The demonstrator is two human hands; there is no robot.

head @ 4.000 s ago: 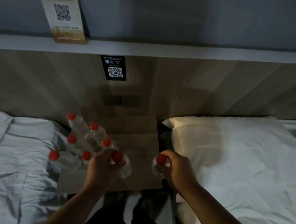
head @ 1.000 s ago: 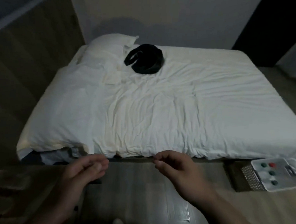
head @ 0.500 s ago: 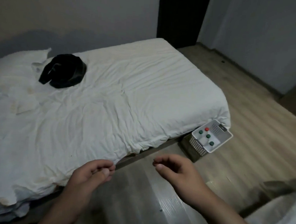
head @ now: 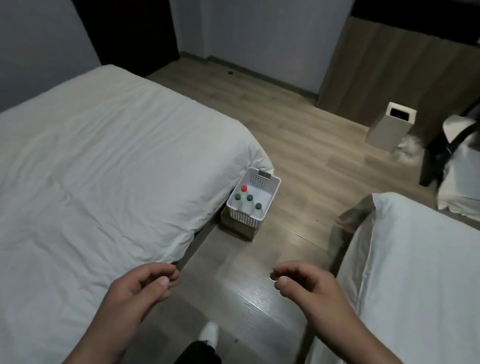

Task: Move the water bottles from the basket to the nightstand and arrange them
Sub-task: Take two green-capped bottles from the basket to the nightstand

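Facing down the aisle between two beds, with the wide left bed [head: 93, 178] filling the near and left side and the right bed [head: 424, 277] cutting in at the near right. Leaving only a narrow strip of wood floor [head: 305, 146] to walk along, which likely explains both arms held forward and close together.

Standing at the far right, by the wood-panelled wall: a pale bin [head: 391, 127], well apart from everything the task needs.

Sitting on the floor at the far corner of the left bed: a white perforated basket [head: 243, 217], tucked just beside the mattress edge, out of the walkway yet reachable from the aisle. Holding four upright water bottles [head: 247, 202], one red cap at the far side and three green caps nearer; possibly more bottles lower down, hard to tell in the dim light. Nightstand out of view.

Hovering near and low, well short of the basket: left hand [head: 139, 285] and right hand [head: 305, 287], both empty, fingers loosely curled, gripping nothing, seemingly readied for the next pickup.
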